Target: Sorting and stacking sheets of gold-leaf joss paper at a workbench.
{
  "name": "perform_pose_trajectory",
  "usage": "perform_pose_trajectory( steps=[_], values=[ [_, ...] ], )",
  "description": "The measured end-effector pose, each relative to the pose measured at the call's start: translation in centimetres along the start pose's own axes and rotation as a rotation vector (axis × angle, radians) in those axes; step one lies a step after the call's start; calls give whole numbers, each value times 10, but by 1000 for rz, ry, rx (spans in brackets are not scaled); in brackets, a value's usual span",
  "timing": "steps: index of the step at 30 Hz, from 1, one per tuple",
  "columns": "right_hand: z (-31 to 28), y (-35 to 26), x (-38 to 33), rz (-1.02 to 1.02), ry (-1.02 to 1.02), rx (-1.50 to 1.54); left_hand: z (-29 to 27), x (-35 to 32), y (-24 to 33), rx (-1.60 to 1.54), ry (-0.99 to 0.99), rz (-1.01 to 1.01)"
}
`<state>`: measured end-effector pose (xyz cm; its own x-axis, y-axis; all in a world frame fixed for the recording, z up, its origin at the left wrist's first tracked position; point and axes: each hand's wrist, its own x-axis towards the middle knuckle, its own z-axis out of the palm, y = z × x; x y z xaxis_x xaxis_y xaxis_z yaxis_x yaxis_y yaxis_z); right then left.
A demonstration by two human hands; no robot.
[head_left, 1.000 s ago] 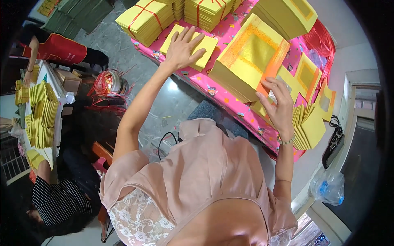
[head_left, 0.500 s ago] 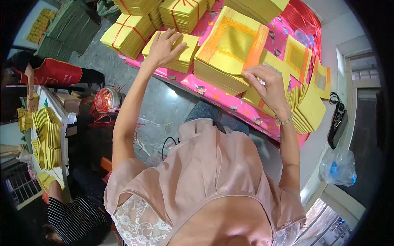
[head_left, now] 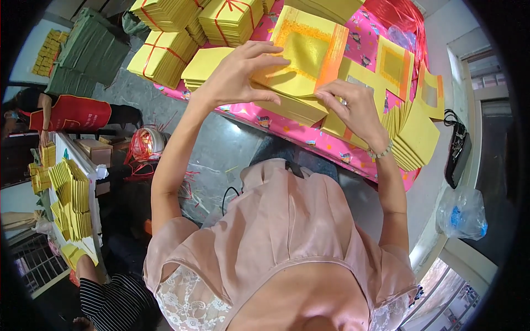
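Note:
A tall stack of yellow joss paper [head_left: 305, 55] stands in front of me on the table, its top sheet showing a gold square and orange bands. At its near right corner, the thumb and fingers of my right hand [head_left: 356, 107] pinch the edge of the top sheet. My left hand [head_left: 234, 74] is open, fingers and thumb spread at the stack's left side; whether it touches the paper I cannot tell. Partly behind that hand lies a lower stack of plain yellow paper [head_left: 205, 65].
Red-tied yellow bundles [head_left: 163, 58] crowd the table's far left. Fanned yellow sheets [head_left: 411, 140] and loose gold-square sheets lie right, on a pink patterned cloth [head_left: 265, 120]. Leftward, a person in a red apron [head_left: 74, 113] and one in stripes [head_left: 110, 300] work at another table.
My left hand has left the lower paper stack and moved right to the tall stack, its fingers spreading. My right hand stays at the corner. The view has shifted slightly.

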<state>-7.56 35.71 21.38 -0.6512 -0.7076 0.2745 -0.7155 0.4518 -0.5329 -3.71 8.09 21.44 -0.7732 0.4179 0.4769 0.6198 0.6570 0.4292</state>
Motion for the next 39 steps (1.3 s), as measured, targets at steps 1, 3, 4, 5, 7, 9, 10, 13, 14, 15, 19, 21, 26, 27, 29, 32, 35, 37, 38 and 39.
perform_pose_trajectory(
  steps=[1,3,4,5,7,9,10,13,14,15,19,21,26,27,29,32,35,37,38,39],
  values=[
    [0,0,0,-1,1,2,1,0,-1,59,-22,20],
    [0,-1,0,1,1,1,2,0,-1,117,-46,42],
    [0,-1,-1,4,3,1,3,1,-1,122,-63,45],
    [0,-1,-2,1,8,7,3,2,-1,127,-80,48],
    [-1,0,-2,0,18,9,4,3,-1,129,-76,105],
    [-2,1,-1,32,-25,47,5,3,-3,135,-69,162],
    [-2,0,0,30,-21,45,7,2,-4,150,-75,184],
    [-7,-6,-1,-59,-32,8,12,4,-4,198,-34,238],
    [-9,-8,-2,-64,-18,1,12,6,-2,221,11,256],
    [-9,-9,1,-94,-34,-43,10,8,-3,208,36,257],
    [-11,-2,11,-187,-79,-69,1,18,-4,214,85,261],
    [-10,7,17,-222,-52,-32,0,21,-3,199,74,259],
    [-12,22,23,-324,-73,-68,0,23,10,196,60,293],
    [-13,26,20,-331,-103,-38,1,21,13,170,60,280],
    [-12,29,16,-325,-114,22,2,16,16,78,45,234],
    [-9,36,9,-313,-80,92,3,12,18,-253,163,59],
    [-12,32,9,-314,-59,189,15,9,8,-288,115,-34],
    [-10,34,7,-329,-51,187,21,17,4,-261,39,-36],
    [-10,34,7,-348,-46,186,22,19,2,-263,35,-32],
    [-11,34,7,-346,-45,186,23,20,-1,-256,-24,-5]
  ],
)
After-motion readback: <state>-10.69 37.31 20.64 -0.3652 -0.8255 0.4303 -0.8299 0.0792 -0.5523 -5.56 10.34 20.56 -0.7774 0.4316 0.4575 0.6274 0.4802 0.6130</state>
